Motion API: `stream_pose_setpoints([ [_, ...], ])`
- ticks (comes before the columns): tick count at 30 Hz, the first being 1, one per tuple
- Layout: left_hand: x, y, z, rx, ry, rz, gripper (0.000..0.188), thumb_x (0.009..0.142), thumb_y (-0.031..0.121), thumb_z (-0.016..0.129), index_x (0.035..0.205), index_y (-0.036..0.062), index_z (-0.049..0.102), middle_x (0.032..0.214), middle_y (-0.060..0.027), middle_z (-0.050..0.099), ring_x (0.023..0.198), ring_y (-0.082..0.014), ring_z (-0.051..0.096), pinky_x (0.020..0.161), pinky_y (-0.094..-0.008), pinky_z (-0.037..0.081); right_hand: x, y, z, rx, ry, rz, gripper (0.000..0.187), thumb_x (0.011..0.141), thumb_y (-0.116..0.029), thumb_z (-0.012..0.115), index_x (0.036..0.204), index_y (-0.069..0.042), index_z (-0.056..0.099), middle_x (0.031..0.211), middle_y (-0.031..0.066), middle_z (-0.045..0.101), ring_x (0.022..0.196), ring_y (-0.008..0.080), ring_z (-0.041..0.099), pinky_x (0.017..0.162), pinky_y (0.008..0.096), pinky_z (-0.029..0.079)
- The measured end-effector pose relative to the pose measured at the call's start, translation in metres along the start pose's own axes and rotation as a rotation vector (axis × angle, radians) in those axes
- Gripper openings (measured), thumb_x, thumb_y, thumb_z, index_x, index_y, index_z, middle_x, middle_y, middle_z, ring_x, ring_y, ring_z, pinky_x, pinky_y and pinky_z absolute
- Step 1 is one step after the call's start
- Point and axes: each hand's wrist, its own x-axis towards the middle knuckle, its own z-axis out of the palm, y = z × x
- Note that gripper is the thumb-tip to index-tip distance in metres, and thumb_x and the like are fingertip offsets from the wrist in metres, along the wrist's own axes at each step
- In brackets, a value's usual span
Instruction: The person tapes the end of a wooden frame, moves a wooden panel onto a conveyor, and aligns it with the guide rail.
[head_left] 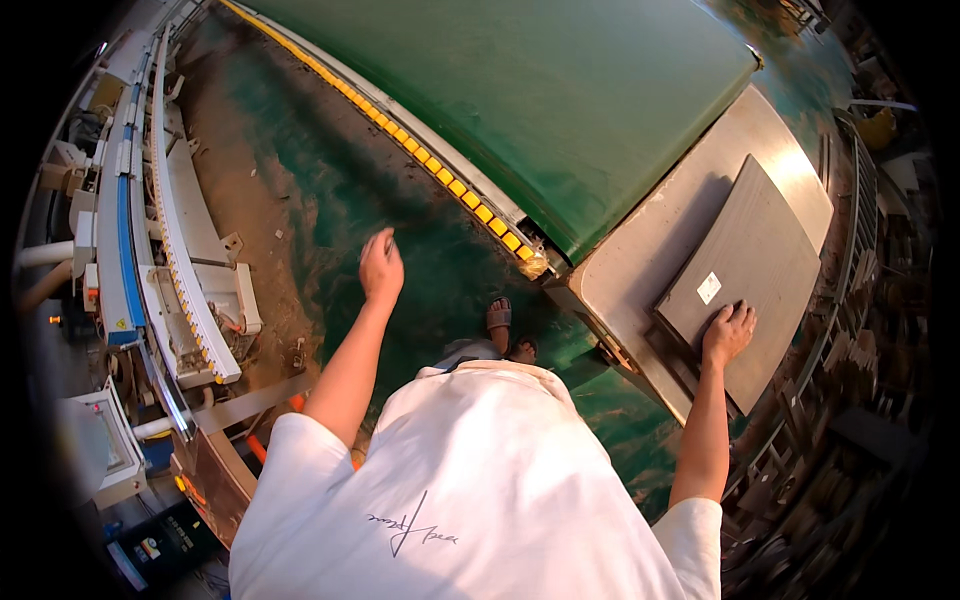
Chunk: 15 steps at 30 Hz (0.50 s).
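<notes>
Tabletop [632, 262] supports board [765, 260] under spread right hand [729, 334].

1. Left hand [381, 265]: held in mid-air, fingers bent inward, left forearm [345, 370] slanting forward.
2. Right hand [729, 333]: out to the right, palm down, fingers slightly spread, right forearm [703, 435] reaching forward.

board [765, 265]: matt, wood-like | belt [550, 95]: smooth, glossy | shirt [490, 440]: matt cloth

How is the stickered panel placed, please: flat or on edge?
The panel lies flat: its sticker faces up, the right hand resting atop.
</notes>
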Motion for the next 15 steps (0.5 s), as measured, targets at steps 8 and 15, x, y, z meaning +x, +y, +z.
stream_pose_setpoints([
  [8,0.105,0.100,0.076,-0.086,0.134,0.299,0.021,0.094,0.007,0.063,0.114,0.0053,0.070,0.126,-0.0120,0.067,0.123,-0.0342,0.058,0.105,-0.0438,0.047,0.001,0.001,0.000,0.047,0.004,-0.016,0.050,0.103,-0.035,0.052,0.142,-0.005,0.059,0.154,0.0192,0.050,0.146,0.0362,0.042,0.121,0.0478,0.032],
  [15,0.137,0.113,0.127,-0.053,0.120,0.320,0.018,0.091,0.002,0.062,0.107,0.0042,0.069,0.125,-0.0129,0.065,0.124,-0.0335,0.056,0.109,-0.0448,0.046,0.000,-0.009,-0.004,0.075,0.022,-0.014,0.049,0.103,-0.034,0.051,0.139,-0.003,0.061,0.151,0.0225,0.053,0.142,0.0391,0.046,0.119,0.0473,0.035],
])
